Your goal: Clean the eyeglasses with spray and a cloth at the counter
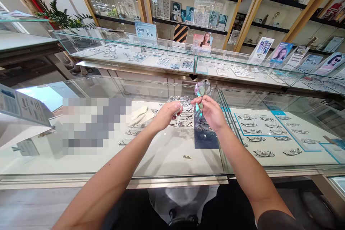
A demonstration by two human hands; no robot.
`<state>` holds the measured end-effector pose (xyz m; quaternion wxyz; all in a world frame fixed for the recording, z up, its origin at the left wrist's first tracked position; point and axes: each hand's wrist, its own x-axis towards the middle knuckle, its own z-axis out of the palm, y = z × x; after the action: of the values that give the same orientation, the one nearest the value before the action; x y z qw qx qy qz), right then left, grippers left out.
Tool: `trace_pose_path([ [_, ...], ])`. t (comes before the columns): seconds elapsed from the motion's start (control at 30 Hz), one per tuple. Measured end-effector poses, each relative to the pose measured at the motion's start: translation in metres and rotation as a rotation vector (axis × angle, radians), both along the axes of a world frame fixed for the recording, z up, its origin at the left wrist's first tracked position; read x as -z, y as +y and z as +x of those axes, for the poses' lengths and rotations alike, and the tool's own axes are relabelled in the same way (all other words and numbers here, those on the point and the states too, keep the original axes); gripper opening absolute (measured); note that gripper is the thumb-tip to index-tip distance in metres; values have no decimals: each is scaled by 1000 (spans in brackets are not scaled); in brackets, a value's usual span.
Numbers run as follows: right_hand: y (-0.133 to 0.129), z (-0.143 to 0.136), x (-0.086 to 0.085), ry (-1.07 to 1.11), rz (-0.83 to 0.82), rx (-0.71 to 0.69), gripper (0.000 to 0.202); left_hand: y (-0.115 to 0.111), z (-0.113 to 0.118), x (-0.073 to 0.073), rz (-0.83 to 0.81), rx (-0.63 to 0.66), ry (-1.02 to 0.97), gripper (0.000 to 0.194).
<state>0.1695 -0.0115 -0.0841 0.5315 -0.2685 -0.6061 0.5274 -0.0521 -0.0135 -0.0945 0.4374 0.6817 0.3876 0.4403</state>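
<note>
My right hand (211,111) is closed on a pair of eyeglasses (202,88), pinching the thin frame between thumb and fingers. The glasses are held up on edge above the glass counter, and their lenses show pink and green reflections. Just left of them, my left hand (169,113) is curled round a small white object (180,107); only a bit of it shows by the thumb, so its kind is unclear. The two hands are close together but apart. A crumpled cream cloth (141,115) lies on the counter beyond my left forearm.
Rows of eyeglasses (181,123) sit inside the glass display counter (172,167) under my hands, with more frames (264,153) to the right. A sign stand (23,109) is at the left. Another display case (129,64) runs behind, with shelves beyond it.
</note>
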Motion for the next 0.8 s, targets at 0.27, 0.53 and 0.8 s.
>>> trace_pose_path([
  [0.27,1,-3,4,15,-13,-22,17,-3,1,5,75,5,96,54],
  [0.53,2,-5,8,-2,-27,-27,19,-4,2,6,83,27,111,55],
  [0.8,4,-2,8,91,-25,-54,14,15,-22,-1,47,-208,-83,59],
])
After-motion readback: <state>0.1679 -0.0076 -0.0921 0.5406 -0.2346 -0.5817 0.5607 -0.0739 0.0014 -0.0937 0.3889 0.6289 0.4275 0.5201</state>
